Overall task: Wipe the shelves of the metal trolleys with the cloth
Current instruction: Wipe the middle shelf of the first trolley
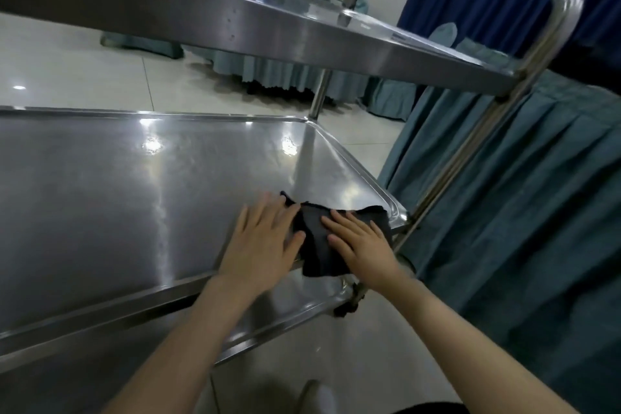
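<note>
a dark cloth (331, 239) lies flat near the right front corner of the trolley's middle shelf (117, 191). the right hand (361, 245) presses it with straight fingers; the left hand (263, 239), flat and spread, touches its left edge.

Part of the cloth (316, 255) is covered by the right hand (363, 249) and the left hand (260, 245); the middle shelf (100, 195) is cut off at the left edge.

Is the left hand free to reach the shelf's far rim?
Likely yes: the left hand lies flat by the cloth, nothing stands on the shelf ahead, and the top shelf sits well above.
</note>
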